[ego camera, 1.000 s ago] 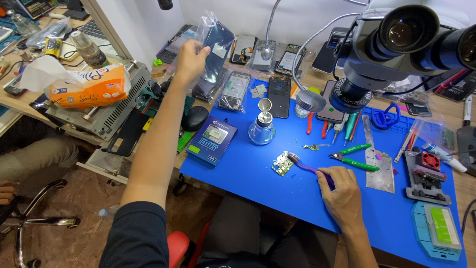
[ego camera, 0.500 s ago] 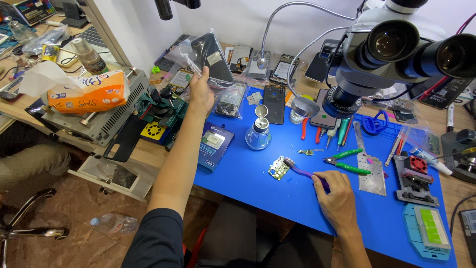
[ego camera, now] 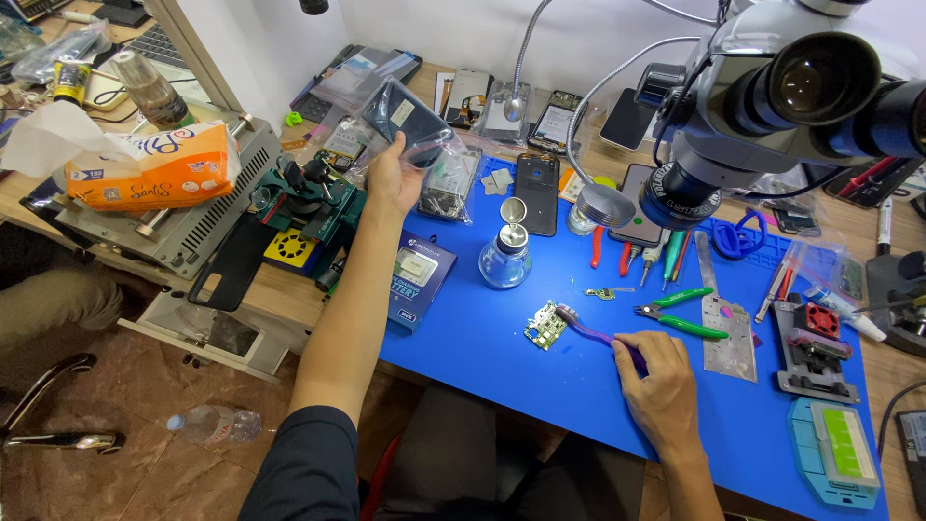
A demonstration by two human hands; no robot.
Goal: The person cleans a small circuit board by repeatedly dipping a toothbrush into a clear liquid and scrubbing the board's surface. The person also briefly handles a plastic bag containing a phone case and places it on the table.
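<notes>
A purple-handled brush [ego camera: 596,334] is being held in a closed grip by the right hand [ego camera: 658,388], its bristle end resting on the small circuit board [ego camera: 546,326] lying on the blue work mat [ego camera: 482,338]. For clean work, light strokes are being called for, with the board kept flat so that it is not being pushed across the mat. A dark phone in a clear bag [ego camera: 410,121] is being gripped by the left hand [ego camera: 391,178], raised above the far left corner of the mat. The liquid dispenser bottle [ego camera: 505,259] is standing just behind the board, and green-handled cutters [ego camera: 680,314] are lying beside it to the right.
</notes>
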